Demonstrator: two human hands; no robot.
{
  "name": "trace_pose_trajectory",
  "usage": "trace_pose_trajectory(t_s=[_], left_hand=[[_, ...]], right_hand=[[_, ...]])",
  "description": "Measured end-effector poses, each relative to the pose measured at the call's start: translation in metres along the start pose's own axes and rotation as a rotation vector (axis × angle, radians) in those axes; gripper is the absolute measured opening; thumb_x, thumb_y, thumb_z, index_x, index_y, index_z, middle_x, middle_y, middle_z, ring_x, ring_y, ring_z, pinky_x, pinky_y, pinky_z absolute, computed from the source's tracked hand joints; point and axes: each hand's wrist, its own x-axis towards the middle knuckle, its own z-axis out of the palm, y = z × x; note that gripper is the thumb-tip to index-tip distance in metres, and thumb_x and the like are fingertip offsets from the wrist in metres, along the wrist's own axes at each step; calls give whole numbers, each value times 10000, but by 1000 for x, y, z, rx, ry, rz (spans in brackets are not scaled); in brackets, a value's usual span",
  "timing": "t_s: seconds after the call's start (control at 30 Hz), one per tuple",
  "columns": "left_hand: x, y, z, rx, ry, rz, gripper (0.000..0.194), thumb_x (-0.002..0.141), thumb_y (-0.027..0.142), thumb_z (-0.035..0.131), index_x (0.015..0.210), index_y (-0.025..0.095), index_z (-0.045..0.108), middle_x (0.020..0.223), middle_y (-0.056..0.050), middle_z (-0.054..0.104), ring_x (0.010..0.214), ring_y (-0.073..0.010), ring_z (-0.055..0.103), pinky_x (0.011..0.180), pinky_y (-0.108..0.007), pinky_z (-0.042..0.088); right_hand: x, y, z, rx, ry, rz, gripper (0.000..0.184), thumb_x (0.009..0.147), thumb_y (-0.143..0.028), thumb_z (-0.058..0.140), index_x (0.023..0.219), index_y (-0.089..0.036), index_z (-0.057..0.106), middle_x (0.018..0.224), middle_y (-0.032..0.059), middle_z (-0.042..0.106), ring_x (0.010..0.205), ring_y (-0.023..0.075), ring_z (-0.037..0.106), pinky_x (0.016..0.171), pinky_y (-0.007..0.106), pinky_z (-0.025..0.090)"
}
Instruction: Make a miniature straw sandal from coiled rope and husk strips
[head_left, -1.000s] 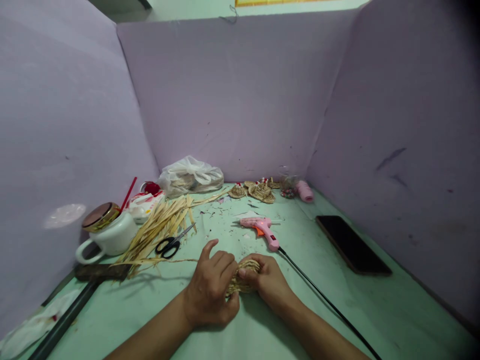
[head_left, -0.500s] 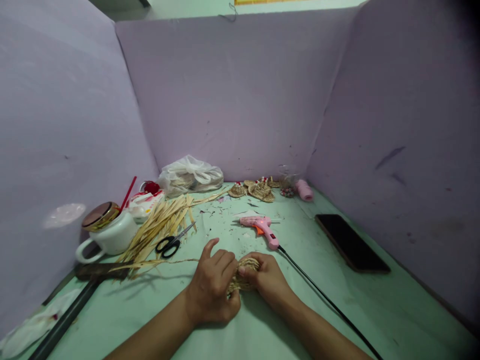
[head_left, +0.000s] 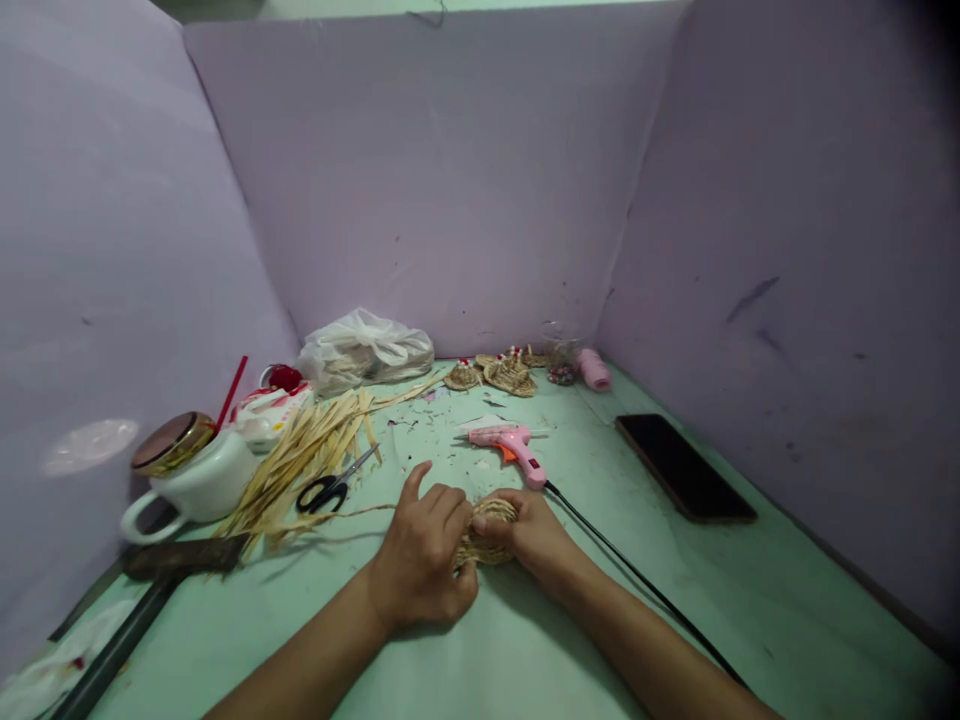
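Observation:
Between my hands, low in the middle of the head view, is a coiled piece of braided straw [head_left: 491, 530]. My left hand [head_left: 426, 555] grips its left edge, thumb low and index finger raised. On the right side my right hand [head_left: 525, 535] pinches the coil, its thumb lying across the top. A thin twisted straw strand [head_left: 364, 511] runs left from my left hand toward a bundle of loose straw strips [head_left: 300, 450]. Black-handled scissors [head_left: 330, 490] lie beside that bundle. Beyond my right hand rests a pink glue gun [head_left: 510, 445] with a black cord.
A hammer [head_left: 176, 560], a white mug [head_left: 202, 480] with a jar on it and a plastic bag [head_left: 367, 350] stand left and back. Small straw hats [head_left: 510, 375], a bead cup [head_left: 561, 360] and pink thread [head_left: 594, 370] sit behind. A phone [head_left: 684, 468] lies right.
The view has shifted, so the table items appear a little further left. Both hands keep hold of the straw coil, with only slight finger movement.

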Motion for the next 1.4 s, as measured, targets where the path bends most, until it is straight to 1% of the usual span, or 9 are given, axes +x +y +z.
trace_pose_trajectory(t_s=[0.13, 0.2, 0.43, 0.97, 1.27, 1.4], left_hand=[[-2, 0, 0, -10, 24, 23, 235, 590, 222, 512, 810, 145, 539, 771, -66, 562, 766, -214, 520, 990, -519, 205], [-2, 0, 0, -8, 38, 25, 231, 594, 220, 510, 811, 145, 540, 773, -68, 566, 765, -215, 523, 987, -524, 205], [-1, -1, 0, -12, 31, 36, 230, 587, 214, 511, 807, 152, 538, 769, -63, 569, 756, -214, 522, 983, -524, 214], [-1, -2, -1, -9, 13, 52, 211, 578, 207, 500, 783, 166, 529, 736, -47, 553, 731, -209, 515, 971, -525, 228], [-1, -2, 0, -9, 2, 49, 215, 576, 207, 504, 784, 160, 534, 742, -49, 555, 740, -205, 517, 974, -518, 226], [-1, -2, -1, -6, 2, 58, 221, 585, 218, 506, 795, 157, 535, 752, -51, 565, 744, -204, 517, 978, -516, 224]], right_hand=[[-2, -4, -2, 27, -88, 24, 260, 429, -205, 743, 623, -123, 591, 534, -14, 581, 501, 106, 501, 538, 251, 396], [-2, -4, -3, 29, -106, 28, 265, 423, -202, 744, 627, -123, 593, 535, -13, 582, 505, 108, 503, 543, 253, 395], [-2, -2, 0, 33, -34, 19, 186, 446, -175, 695, 578, -131, 571, 498, -21, 551, 476, 101, 471, 503, 243, 366], [-2, 1, 0, 0, -47, 1, 194, 478, -210, 686, 596, -140, 550, 504, -27, 530, 486, 102, 460, 500, 241, 357], [0, 4, -1, -1, -69, -11, 173, 498, -203, 665, 612, -137, 553, 511, -31, 530, 492, 101, 459, 503, 238, 352], [-3, 1, 0, -15, -50, -9, 155, 493, -183, 650, 603, -136, 553, 508, -29, 532, 491, 102, 451, 498, 236, 347]])
